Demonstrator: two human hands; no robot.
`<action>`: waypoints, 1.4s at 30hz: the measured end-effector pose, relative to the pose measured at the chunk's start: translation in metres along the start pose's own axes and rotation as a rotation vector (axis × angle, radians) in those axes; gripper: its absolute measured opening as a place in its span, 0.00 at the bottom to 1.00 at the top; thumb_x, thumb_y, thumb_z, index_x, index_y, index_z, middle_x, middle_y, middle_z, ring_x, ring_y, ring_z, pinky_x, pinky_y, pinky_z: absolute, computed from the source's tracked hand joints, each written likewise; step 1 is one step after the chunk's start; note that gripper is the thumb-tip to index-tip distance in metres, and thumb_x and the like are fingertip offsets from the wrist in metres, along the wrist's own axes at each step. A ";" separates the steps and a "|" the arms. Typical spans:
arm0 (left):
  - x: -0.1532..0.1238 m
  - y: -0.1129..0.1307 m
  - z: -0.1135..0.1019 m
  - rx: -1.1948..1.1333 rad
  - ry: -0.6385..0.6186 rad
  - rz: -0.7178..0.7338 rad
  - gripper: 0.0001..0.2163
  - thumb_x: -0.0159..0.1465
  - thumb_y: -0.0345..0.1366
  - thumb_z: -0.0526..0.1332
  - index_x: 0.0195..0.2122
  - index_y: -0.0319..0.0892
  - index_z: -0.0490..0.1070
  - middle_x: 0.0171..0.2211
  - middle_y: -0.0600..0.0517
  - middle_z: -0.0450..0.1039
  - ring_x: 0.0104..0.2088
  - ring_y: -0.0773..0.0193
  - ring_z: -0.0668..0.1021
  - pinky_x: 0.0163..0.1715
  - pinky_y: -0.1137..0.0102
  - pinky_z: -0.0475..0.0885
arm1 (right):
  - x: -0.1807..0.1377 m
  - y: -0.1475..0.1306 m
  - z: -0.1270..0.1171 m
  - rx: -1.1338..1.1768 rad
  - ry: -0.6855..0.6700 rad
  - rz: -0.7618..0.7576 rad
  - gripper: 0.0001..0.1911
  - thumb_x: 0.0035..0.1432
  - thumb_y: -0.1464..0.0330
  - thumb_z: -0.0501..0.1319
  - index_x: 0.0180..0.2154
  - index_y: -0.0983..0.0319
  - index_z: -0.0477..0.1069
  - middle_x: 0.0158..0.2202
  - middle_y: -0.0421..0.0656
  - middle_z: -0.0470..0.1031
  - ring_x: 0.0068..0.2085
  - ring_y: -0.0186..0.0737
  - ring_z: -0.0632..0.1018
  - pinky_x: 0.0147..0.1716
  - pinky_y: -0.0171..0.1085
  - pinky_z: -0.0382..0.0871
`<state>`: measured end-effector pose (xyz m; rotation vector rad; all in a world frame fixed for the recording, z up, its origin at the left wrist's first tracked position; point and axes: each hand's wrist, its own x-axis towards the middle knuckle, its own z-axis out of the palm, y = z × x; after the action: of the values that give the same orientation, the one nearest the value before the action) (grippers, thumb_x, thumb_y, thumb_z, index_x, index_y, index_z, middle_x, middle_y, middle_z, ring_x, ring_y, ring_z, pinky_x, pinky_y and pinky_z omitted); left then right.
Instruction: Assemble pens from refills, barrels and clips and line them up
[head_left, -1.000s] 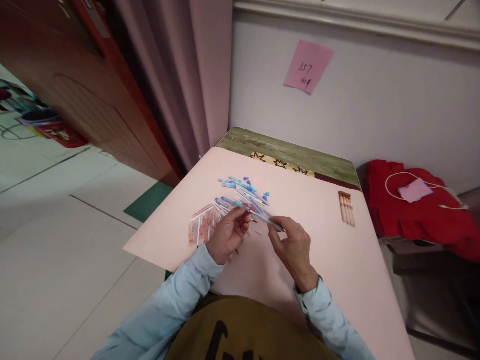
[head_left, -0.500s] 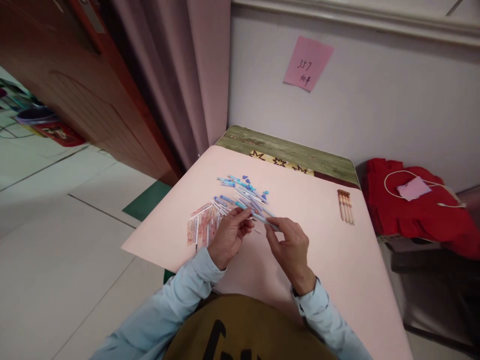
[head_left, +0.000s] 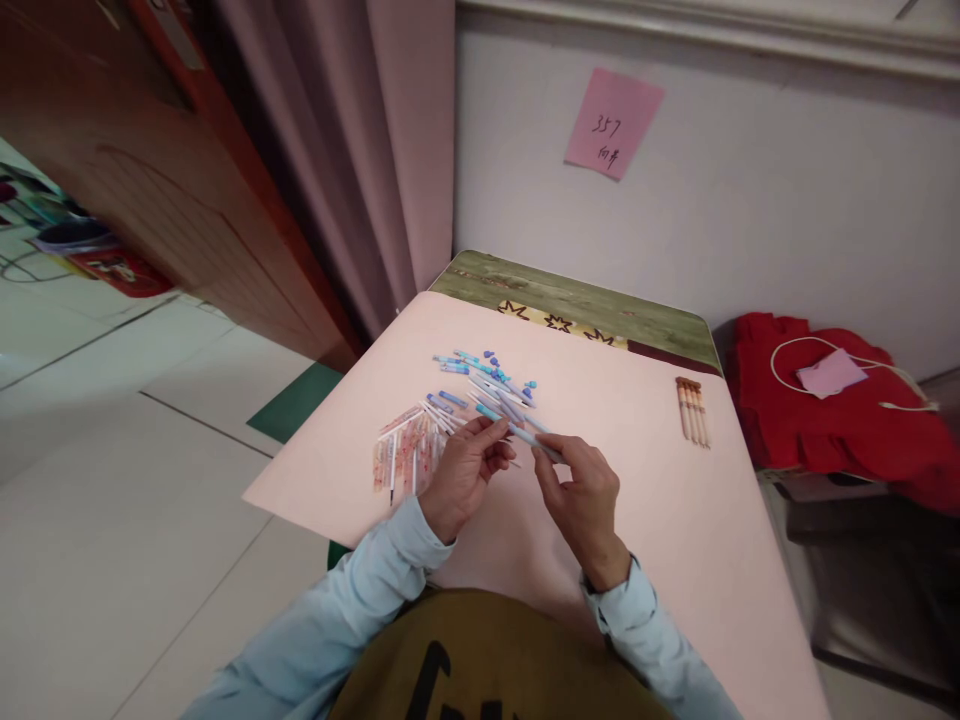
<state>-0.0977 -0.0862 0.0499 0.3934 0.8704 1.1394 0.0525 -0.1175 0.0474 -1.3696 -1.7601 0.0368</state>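
A light-blue pen (head_left: pixel 525 436) slants between my two hands above the table. My left hand (head_left: pixel 466 470) is closed, pinching the pen near its brighter blue end. On the pen's other end, the thumb and fingers of my right hand (head_left: pixel 581 490) are pressed together. Just beyond them lie loose blue and grey pen barrels (head_left: pixel 501 392) and small blue caps (head_left: pixel 531 386). Clear, reddish-patterned pen tubes (head_left: pixel 409 450) and thin white refills (head_left: pixel 439 412) lie beside my left hand, which partly hides them.
Several assembled pens with brown tops (head_left: pixel 693 412) lie in a row at the right of the pale table sheet (head_left: pixel 645 560). A red cloth (head_left: pixel 810 430) with a white cable and pink paper is at the right. A wall stands behind, a wooden door (head_left: pixel 225 180) at left.
Both hands keep hold of the pen, and it has shifted very slightly to the right. The things on the table look the same.
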 end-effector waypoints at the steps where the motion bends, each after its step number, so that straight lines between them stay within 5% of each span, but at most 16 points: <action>1: 0.000 -0.001 0.001 0.012 -0.004 0.010 0.13 0.50 0.37 0.74 0.32 0.38 0.73 0.27 0.55 0.73 0.22 0.74 0.74 0.20 0.79 0.66 | -0.001 0.002 0.000 0.009 0.000 0.026 0.06 0.63 0.68 0.60 0.39 0.60 0.75 0.33 0.41 0.80 0.31 0.35 0.78 0.35 0.37 0.68; 7: 0.000 -0.004 0.010 0.098 -0.009 0.074 0.12 0.52 0.38 0.73 0.32 0.37 0.75 0.24 0.54 0.73 0.23 0.72 0.74 0.23 0.78 0.67 | -0.009 0.011 -0.004 0.129 -0.064 0.217 0.09 0.64 0.64 0.59 0.40 0.59 0.76 0.34 0.41 0.81 0.31 0.36 0.78 0.33 0.35 0.71; 21: 0.001 -0.010 0.005 0.023 0.025 -0.054 0.14 0.49 0.35 0.75 0.33 0.37 0.74 0.25 0.56 0.73 0.23 0.74 0.75 0.21 0.80 0.67 | -0.012 0.013 -0.005 0.114 -0.043 0.178 0.08 0.63 0.65 0.60 0.40 0.60 0.75 0.35 0.43 0.80 0.33 0.37 0.78 0.35 0.37 0.71; 32: 0.006 0.006 -0.004 0.183 0.149 0.309 0.21 0.52 0.42 0.72 0.44 0.39 0.73 0.29 0.51 0.78 0.28 0.65 0.80 0.28 0.73 0.74 | -0.017 0.014 -0.004 0.150 -0.017 0.225 0.08 0.64 0.64 0.60 0.40 0.60 0.76 0.36 0.43 0.80 0.35 0.39 0.79 0.36 0.38 0.72; 42: 0.005 -0.002 0.005 0.219 0.195 0.364 0.20 0.51 0.41 0.73 0.43 0.40 0.73 0.27 0.52 0.78 0.25 0.64 0.79 0.30 0.69 0.75 | -0.017 -0.003 -0.001 0.198 -0.002 0.266 0.08 0.63 0.65 0.61 0.39 0.60 0.76 0.34 0.43 0.80 0.34 0.38 0.79 0.36 0.37 0.73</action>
<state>-0.0919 -0.0817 0.0500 0.6479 1.1303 1.4385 0.0514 -0.1329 0.0391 -1.4458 -1.5207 0.3482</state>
